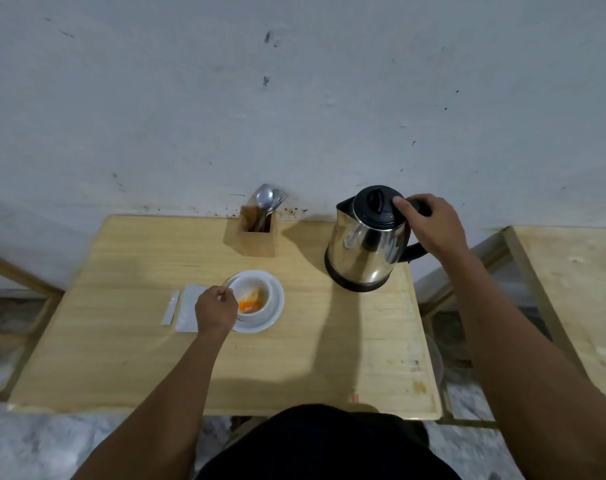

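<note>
Sitting on its saucer (275, 315) a little left of the middle of the desk (121, 341), the white cup (260, 284) holds an orange packet (249, 301), probably a tea bag, slumped against its inner wall. Whether any water is in there I cannot tell. The left hand (215, 308) rests at the cup's near-left rim, its fingers curled and pinching something thin and metallic that looks like a teaspoon (226, 293). The right hand (433, 226) is wrapped round the black handle of the steel kettle (367, 244) at the far right of the desk, with the thumb laid on the lid. I cannot tell if the base is on the wood or just off it. By my reading the cup is loaded and steadied and the kettle is taken in hand, so the pour, the stir and setting the kettle back are all left to do. The path from kettle to cup runs over bare wood. A wooden cutlery holder (256, 237) with spoons (264, 197) stands behind that path against the wall, well apart from the cup. A white napkin (187, 303) and a narrow sachet (170, 308) lie just left of the saucer. The kettle sits near the desk's right edge, beyond which a gap opens before a second desk (571, 289).
</note>
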### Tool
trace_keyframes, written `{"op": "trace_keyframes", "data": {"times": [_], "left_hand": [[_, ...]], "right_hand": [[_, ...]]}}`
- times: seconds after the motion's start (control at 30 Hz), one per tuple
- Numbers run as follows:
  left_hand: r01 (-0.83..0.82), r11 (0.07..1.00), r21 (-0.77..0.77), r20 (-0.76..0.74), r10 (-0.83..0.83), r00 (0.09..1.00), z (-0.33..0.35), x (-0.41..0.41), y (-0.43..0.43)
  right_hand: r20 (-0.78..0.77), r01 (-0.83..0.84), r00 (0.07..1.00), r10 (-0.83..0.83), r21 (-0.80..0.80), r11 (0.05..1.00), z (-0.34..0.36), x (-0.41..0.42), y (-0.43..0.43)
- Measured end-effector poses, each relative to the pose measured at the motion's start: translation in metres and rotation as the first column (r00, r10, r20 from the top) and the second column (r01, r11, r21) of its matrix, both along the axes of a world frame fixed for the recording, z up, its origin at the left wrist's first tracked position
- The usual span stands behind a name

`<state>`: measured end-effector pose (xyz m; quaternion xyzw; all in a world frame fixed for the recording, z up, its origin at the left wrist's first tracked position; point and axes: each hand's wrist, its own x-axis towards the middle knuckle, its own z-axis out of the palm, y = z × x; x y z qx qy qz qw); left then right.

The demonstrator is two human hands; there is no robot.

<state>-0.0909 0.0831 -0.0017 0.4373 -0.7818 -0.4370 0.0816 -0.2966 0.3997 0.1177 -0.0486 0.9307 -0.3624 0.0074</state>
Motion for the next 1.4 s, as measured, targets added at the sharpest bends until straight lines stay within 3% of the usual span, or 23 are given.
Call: {"op": "trace_keyframes", "data": {"times": [0.23, 0.6, 1.03, 1.4], "left_hand": [[-0.026, 0.997, -0.079, 0.047, 0.030, 0.998, 0.002, -0.003, 0.007], [-0.106, 0.994, -0.011, 0.038, 0.107, 0.994, 0.004, -0.005, 0.015], [-0.086, 0.995, 0.054, 0.021, 0.085, 0.996, 0.006, -0.002, 0.012], [-0.058, 0.994, 0.091, 0.028, 0.055, 0.998, 0.007, 0.001, 0.008]], "right_hand": [[0.110, -0.098, 0.987, 0.115, -0.147, 0.984, -0.002, -0.034, 0.017], [0.153, -0.221, 0.956, 0.250, -0.186, 0.957, -0.012, -0.051, 0.030], [0.017, -0.169, 0.983, 0.182, -0.299, 0.939, -0.020, -0.038, 0.025], [-0.019, -0.195, 0.980, 0.196, -0.229, 0.954, 0.011, -0.019, 0.005]]}}
